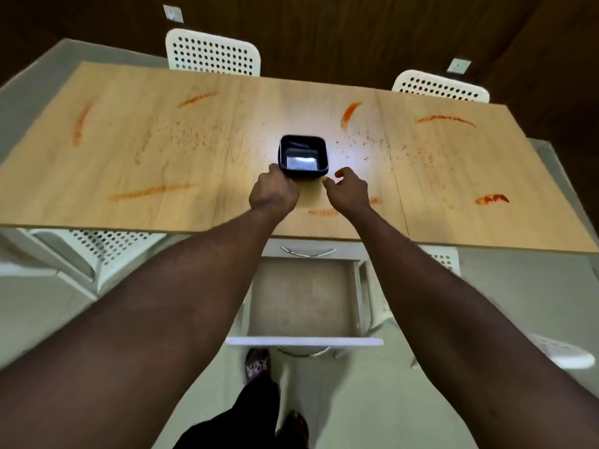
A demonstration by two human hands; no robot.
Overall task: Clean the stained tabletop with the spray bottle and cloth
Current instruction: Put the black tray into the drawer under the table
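1. A black bowl (303, 155) sits in the middle of the wooden bench (227, 150).
2. The left grip (274, 192) is curled round the bowl's near-left corner.
3. The right grip (348, 189) hovers just beside the bowl's near-right corner, fingers loosely bent, holding nothing.
4. Orange-red stains (491, 199) streak the bench left, right and beyond the bowl.
5. Nearer than the bowl, below the bench edge, a drawer (304, 299) stands pulled out.
6. Beyond the bowl stand white chairs (212, 53).

Tabletop (136, 157) x1. Red streaks x7 min: 4 far side, 10–2 o'clock (196, 98); 3 near side, 4–8 (152, 191). Black tub (303, 155) x1, ctr. White perforated chairs x4: 12 (212, 55), 1 (440, 87), 4 (444, 259), 8 (107, 244). Drawers x2, 6 o'clock (304, 303). Wall sockets x2 (173, 12). Hands x2: L hand (274, 192), R hand (348, 189).
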